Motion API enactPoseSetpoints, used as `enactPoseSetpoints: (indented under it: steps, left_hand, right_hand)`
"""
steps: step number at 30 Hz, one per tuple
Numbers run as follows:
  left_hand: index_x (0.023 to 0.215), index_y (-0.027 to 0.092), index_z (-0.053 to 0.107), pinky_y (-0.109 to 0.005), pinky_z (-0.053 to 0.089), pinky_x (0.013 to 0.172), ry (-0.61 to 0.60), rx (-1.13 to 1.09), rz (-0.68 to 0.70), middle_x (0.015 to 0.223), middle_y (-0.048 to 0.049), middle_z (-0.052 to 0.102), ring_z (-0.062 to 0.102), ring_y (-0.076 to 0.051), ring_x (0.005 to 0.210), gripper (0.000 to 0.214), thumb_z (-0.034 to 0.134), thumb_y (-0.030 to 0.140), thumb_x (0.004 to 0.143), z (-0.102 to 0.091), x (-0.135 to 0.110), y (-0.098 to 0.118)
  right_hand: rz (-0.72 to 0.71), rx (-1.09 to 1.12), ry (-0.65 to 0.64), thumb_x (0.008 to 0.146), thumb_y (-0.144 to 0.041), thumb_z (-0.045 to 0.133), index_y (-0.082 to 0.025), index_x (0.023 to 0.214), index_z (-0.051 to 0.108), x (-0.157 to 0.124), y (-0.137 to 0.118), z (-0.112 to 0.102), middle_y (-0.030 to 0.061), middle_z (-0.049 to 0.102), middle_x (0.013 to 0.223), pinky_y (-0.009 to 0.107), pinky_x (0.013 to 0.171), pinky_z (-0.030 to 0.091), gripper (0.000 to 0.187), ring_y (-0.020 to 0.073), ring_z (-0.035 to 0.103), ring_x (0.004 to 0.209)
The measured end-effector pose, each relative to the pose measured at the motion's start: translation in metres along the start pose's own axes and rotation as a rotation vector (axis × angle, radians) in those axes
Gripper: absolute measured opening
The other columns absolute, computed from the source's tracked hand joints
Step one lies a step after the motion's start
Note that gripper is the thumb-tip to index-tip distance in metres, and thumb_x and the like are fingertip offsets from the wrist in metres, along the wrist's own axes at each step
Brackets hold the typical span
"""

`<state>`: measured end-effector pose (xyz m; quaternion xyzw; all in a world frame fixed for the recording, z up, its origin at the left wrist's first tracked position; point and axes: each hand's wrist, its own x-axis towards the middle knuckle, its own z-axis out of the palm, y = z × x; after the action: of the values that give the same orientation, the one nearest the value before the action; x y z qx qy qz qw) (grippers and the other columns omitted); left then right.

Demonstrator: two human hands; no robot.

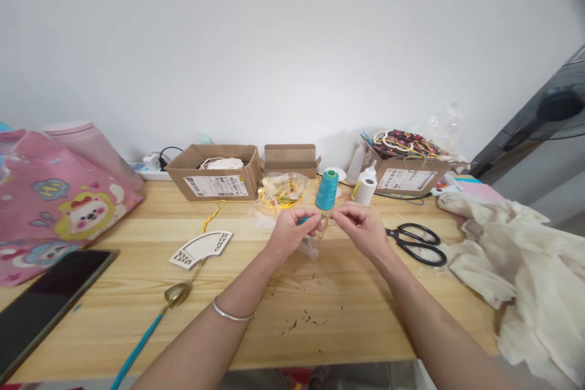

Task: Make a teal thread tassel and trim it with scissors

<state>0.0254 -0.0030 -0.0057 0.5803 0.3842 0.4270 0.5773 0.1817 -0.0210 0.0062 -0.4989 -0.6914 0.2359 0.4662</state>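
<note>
A thin olive-gold cord point(323, 230) is stretched between my hands above the table, with a small loop hanging down. My left hand point(296, 228) pinches one side of it between thumb and forefinger. On the other side, the fingertips of my right hand point(363, 226) are pinched on the cord. A bit of blue shows at my left fingers; I cannot tell what it is. Just behind my hands stands a cone of teal thread point(327, 190). To the left lies a fan-shaped wooden piece point(201, 250) with a yellow cord, a gold bell-shaped cap point(177, 294) and a teal tassel point(139, 350).
Black-handled scissors point(418, 244) and cream cloth point(516, 268) lie right. Behind are white bottles point(365, 187), a bag of yellow cords point(283, 192) and cardboard boxes point(219, 186), point(406, 180) being the fuller box. A phone point(50, 298) and pink bag point(68, 201) occupy the left.
</note>
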Motion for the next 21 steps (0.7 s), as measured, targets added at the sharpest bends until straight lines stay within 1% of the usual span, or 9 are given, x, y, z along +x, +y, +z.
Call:
enactPoseSetpoints:
  steps: [2, 4, 7, 10, 15, 18, 21]
  left_hand:
    - [0.064, 0.013, 0.061, -0.016, 0.037, 0.052, 0.001, -0.034, -0.003, 0.058, 0.002, 0.056, 0.046, -0.004, 0.051, 0.02, 0.059, 0.031, 0.071, 0.0, 0.0, 0.001]
    - [0.063, 0.012, 0.06, -0.016, 0.037, 0.053, -0.01, -0.072, -0.009, 0.057, 0.002, 0.055, 0.045, -0.004, 0.051, 0.02, 0.058, 0.031, 0.071, -0.001, -0.001, 0.003]
    - [0.061, 0.012, 0.059, -0.017, 0.037, 0.053, -0.033, -0.109, -0.011, 0.056, 0.0022, 0.054, 0.045, -0.004, 0.051, 0.022, 0.057, 0.03, 0.072, -0.002, -0.001, 0.004]
    - [0.062, 0.012, 0.059, -0.016, 0.037, 0.052, -0.055, -0.124, -0.017, 0.056, 0.0025, 0.054, 0.044, -0.003, 0.05, 0.02, 0.057, 0.03, 0.072, -0.002, -0.001, 0.003]
    - [0.058, 0.013, 0.058, -0.016, 0.036, 0.05, -0.108, -0.084, -0.015, 0.055, 0.0024, 0.053, 0.044, -0.004, 0.049, 0.022, 0.057, 0.029, 0.072, -0.002, -0.002, 0.003]
    - [0.058, 0.013, 0.058, -0.016, 0.036, 0.05, -0.117, -0.07, -0.013, 0.054, 0.0023, 0.053, 0.044, -0.004, 0.05, 0.022, 0.056, 0.029, 0.073, -0.002, -0.002, 0.003]
    - [0.058, 0.013, 0.058, -0.016, 0.036, 0.05, -0.121, -0.07, -0.01, 0.054, 0.0022, 0.054, 0.043, -0.004, 0.049, 0.022, 0.056, 0.029, 0.073, -0.002, -0.002, 0.004]
  right_hand:
    - [-0.014, -0.038, -0.077, 0.073, -0.027, 0.05, -0.013, 0.063, 0.066, 0.0, -0.001, 0.0, 0.0019, 0.053, 0.055, 0.019, 0.043, 0.028, 0.024, 0.0075, 0.039, 0.048]
    - [-0.012, -0.102, -0.12, 0.072, -0.026, 0.051, -0.014, 0.069, 0.068, -0.001, 0.0, 0.002, 0.001, 0.053, 0.054, 0.019, 0.042, 0.027, 0.021, 0.0066, 0.036, 0.045]
    - [0.022, -0.138, -0.065, 0.069, -0.026, 0.054, -0.015, 0.078, 0.068, -0.002, 0.003, 0.008, -0.0006, 0.052, 0.052, 0.019, 0.04, 0.025, 0.021, 0.0055, 0.032, 0.043]
    - [0.052, -0.053, -0.025, 0.067, -0.025, 0.054, -0.013, 0.084, 0.066, -0.002, 0.005, 0.01, -0.0014, 0.051, 0.055, 0.018, 0.039, 0.024, 0.024, 0.0045, 0.028, 0.042]
    - [0.098, 0.129, -0.072, 0.067, -0.023, 0.054, -0.014, 0.096, 0.062, -0.002, 0.005, 0.01, -0.0022, 0.049, 0.061, 0.018, 0.04, 0.025, 0.032, 0.0041, 0.027, 0.043]
    - [0.144, 0.234, -0.094, 0.067, -0.024, 0.055, -0.015, 0.101, 0.06, -0.001, 0.005, 0.009, -0.0023, 0.047, 0.063, 0.019, 0.044, 0.027, 0.035, 0.0047, 0.03, 0.046]
    - [0.186, 0.353, -0.136, 0.068, -0.025, 0.056, -0.015, 0.105, 0.058, -0.001, 0.004, 0.007, -0.0022, 0.048, 0.065, 0.02, 0.048, 0.03, 0.039, 0.0061, 0.037, 0.051]
